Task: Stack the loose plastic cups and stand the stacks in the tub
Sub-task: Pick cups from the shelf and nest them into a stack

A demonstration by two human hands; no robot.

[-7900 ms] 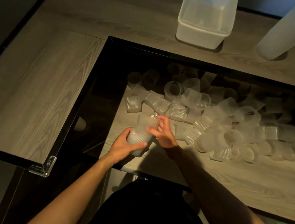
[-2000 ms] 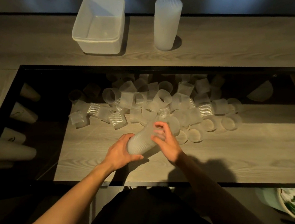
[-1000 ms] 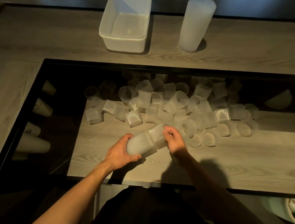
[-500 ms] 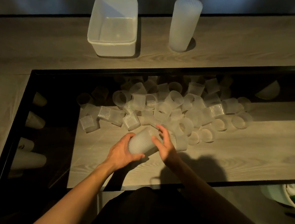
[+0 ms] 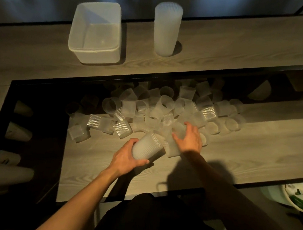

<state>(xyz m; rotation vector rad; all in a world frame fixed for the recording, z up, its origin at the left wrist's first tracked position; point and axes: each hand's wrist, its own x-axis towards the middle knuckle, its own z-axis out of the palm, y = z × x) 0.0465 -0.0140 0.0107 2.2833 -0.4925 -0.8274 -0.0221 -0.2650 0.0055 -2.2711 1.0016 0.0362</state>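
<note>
Frosted plastic fills the middle of my feed. A short stack of ribbed cups [image 5: 147,148] lies tilted in the left hand [image 5: 126,159], whose fingers and thumb curl round its base end. Its open mouth points far and right, toward the pile. I read that tilt as a way of offering the mouth to the next cup.

The right hand [image 5: 189,138] hovers just beside the short stack, over the near edge of the loose cups [image 5: 162,112]. Its fingers are spread wide above one cup and not visibly closed on it; blur keeps me from saying whether they touch.

The pile sprawls across the far part of a wood-grain panel [image 5: 253,151], some cups on their sides and some mouth-up, within reach of both hands. On the far ledge [image 5: 226,44] the tub [image 5: 99,55] holds no cups. A tall stack [image 5: 166,30] stands upright just to its right, outside it, presumably parked there for loading later. The job looks early to me: one stack standing, one growing, many cups loose.

A black frame [image 5: 76,82] borders the panel. In the dark to its left lie more pale cups [image 5: 18,132]. A pale bowl [image 5: 260,91] sits far right, and a dish [image 5: 297,195] with something green sits near right. The room is dim, with warm light on the wood, and the arms throw shadows toward the near edge.
</note>
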